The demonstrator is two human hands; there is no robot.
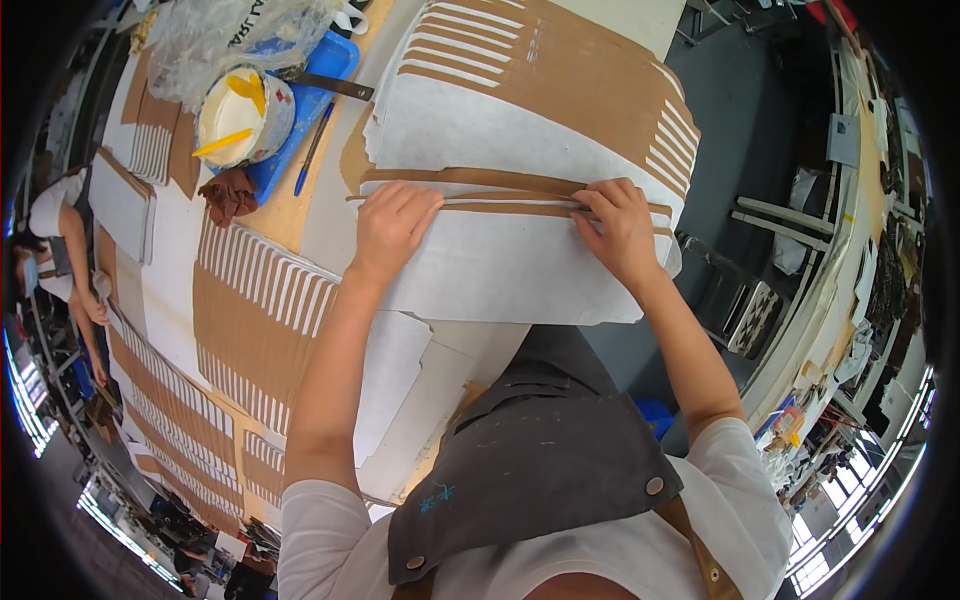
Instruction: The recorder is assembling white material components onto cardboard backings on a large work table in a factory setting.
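A white-backed brown sheet lies white side up in front of me, its far edge turned over in a narrow brown band. My left hand grips the left part of that folded edge with curled fingers. At the right part of the same fold, my right hand pinches the edge between thumb and fingers. Just beyond lies a fanned stack of brown sheets with white-striped edges, and the fold rests against its near side. What lies under my fingertips is hidden.
A tub of cream-coloured paste with yellow spreaders stands on a blue tray at the far left. Nearby are a blue pen, a crumpled brown cloth and clear plastic. More striped sheets overlap leftward. Another person's hand shows at the left.
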